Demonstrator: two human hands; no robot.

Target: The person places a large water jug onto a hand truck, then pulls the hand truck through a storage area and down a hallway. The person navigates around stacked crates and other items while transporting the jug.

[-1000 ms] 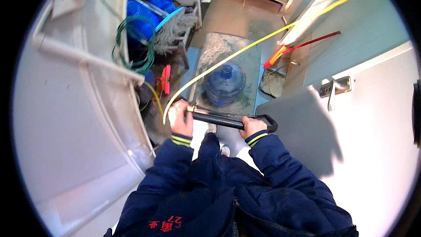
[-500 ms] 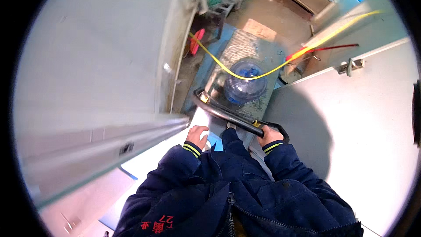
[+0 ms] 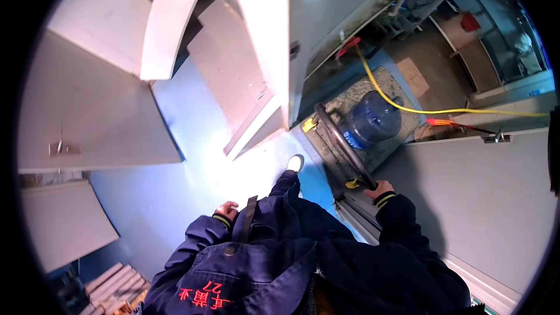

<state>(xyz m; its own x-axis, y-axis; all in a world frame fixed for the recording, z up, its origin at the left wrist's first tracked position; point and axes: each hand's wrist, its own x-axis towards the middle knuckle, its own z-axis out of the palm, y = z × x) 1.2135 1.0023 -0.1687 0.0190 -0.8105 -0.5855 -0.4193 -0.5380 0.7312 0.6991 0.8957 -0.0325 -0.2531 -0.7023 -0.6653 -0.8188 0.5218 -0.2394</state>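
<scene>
My right hand point(image 3: 380, 191) is wrapped round the near end of a dark curved push handle point(image 3: 345, 144) on a platform cart point(image 3: 335, 105). On the cart's patterned deck rests a big bluish water jug point(image 3: 370, 120), just beyond the handle. Yellow fittings point(image 3: 309, 124) mark the handle's ends. At my left side hangs my left hand point(image 3: 227, 209), fingers loosely bent and apart, with nothing visible in them. It touches neither the cart nor the handle.
Across the cart and jug runs a yellow hose or strap point(image 3: 461, 111). A grey door panel point(image 3: 478, 198) with a latch stands at right, and a white-edged wall point(image 3: 271, 41) beside the cart. More panels point(image 3: 99, 105) stand left; several stacked bars point(image 3: 114, 284) lie lower left.
My view has turned left, so the cart and jug appear further right. My left hand has moved away from the cart to my side, while my right hand keeps hold of the handle.
</scene>
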